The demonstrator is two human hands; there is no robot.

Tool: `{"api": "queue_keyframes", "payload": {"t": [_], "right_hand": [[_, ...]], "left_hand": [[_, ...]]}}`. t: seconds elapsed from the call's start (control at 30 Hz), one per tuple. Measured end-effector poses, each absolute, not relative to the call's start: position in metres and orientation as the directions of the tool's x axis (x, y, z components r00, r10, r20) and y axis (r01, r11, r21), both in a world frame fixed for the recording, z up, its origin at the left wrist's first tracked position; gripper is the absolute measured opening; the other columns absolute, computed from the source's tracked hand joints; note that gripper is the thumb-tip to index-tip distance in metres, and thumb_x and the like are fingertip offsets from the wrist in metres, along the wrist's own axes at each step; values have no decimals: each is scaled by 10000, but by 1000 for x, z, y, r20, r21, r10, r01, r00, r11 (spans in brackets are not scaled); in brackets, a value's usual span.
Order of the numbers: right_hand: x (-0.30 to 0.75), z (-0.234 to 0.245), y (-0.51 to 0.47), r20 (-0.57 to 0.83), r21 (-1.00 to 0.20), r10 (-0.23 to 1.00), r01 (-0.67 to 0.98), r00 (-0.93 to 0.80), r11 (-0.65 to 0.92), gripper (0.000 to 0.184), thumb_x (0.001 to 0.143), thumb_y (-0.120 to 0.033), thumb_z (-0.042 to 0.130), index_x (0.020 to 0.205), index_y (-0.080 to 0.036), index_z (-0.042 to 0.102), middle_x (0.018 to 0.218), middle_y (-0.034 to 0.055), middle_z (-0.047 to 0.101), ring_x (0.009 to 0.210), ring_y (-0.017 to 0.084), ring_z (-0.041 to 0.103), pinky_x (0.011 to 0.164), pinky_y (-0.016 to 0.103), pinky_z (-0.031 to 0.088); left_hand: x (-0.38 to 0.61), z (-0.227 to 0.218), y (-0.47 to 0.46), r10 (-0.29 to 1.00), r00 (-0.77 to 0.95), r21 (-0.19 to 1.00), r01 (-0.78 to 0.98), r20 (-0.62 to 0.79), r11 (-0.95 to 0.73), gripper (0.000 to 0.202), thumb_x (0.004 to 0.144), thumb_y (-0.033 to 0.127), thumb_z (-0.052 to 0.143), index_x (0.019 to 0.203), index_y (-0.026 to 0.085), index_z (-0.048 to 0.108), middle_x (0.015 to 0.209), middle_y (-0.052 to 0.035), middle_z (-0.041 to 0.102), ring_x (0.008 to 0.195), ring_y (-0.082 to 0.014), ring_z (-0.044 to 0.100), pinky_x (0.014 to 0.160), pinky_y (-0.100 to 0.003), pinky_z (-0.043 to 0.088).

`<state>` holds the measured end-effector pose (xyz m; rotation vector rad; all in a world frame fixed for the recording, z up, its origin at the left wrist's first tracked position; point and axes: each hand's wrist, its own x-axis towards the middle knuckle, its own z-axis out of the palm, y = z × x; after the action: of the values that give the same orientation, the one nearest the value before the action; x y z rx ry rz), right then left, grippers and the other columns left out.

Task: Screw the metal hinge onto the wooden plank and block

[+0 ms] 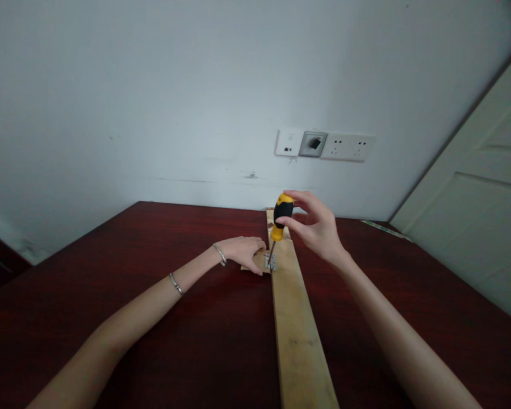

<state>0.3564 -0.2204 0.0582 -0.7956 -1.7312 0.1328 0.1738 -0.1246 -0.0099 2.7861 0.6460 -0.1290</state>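
A yellow and black screwdriver point(283, 211) is held by its handle in my right hand point(317, 227), fingers and thumb closed round it. Its shaft slants down to a small silver hinge point(273, 262), and the tip appears to meet the metal. The hinge spans the joint between a long wooden plank point(298, 324) and a small wooden block point(260, 262) at the plank's left side. My left hand point(244, 251) grips that block, thumb on the near side and fingers on the far side. Fingers partly cover the block.
The plank lies lengthwise on a dark red wooden table point(187, 341) and runs to its far edge. Behind rises a white wall point(174, 102) with a row of sockets point(348, 146), one holding a black plug point(315, 143). A pale panelled door point(485, 199) stands at right.
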Motion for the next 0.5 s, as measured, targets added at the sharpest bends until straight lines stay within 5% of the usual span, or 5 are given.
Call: {"api": "queue_keyframes", "payload": {"t": [0.5], "right_hand": [[356,58,-221,817,-461,564,448,-122,766,429,776,-333,725,1186,-286,608,1157,59,614,1024,209,611,774,341,606]], "left_hand": [[174,-8,-127,429,894,230,449,-132,-863,635,663,567,708,1138,180,544,1120,-91,618,981,-254,592,775,-301,437]]}}
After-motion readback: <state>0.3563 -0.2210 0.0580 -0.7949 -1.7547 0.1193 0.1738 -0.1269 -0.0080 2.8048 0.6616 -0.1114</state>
